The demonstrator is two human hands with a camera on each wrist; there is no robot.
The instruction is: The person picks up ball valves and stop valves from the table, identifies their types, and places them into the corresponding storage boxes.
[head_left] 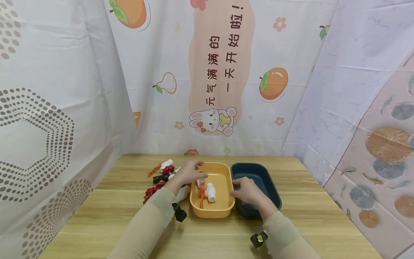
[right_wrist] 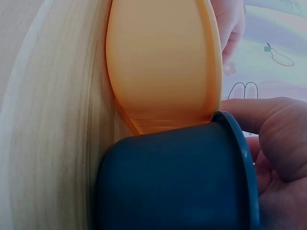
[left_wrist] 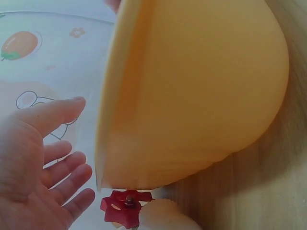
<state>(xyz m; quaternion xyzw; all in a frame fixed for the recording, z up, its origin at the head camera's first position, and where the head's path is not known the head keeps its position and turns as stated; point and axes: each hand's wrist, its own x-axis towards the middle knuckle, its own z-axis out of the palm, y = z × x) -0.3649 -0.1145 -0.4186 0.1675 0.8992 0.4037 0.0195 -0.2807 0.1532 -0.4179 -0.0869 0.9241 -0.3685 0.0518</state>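
Observation:
My left hand (head_left: pixel 191 173) hovers over the left side of a yellow bin (head_left: pixel 211 213), thumb and fingers apart with nothing between them. In that bin lie a white pipe fitting (head_left: pixel 211 192) and an orange piece (head_left: pixel 202 197), with another pale piece partly under the hand. My right hand (head_left: pixel 247 191) is over the left part of a dark blue bin (head_left: pixel 275 194). Its thumb (right_wrist: pixel 240 109) reaches to the rims where the two bins meet; the other fingers are loosely bent and partly hidden. A small red piece shows beneath this hand inside the dark bin.
Left of the yellow bin lies a pile: a red handwheel (left_wrist: pixel 122 207), red pieces (head_left: pixel 152 192), a black tube (head_left: pixel 160 178), an orange piece (head_left: pixel 154 169) and white fittings (head_left: pixel 166 164). The wooden table (head_left: pixel 304 201) has printed cloths hanging around it.

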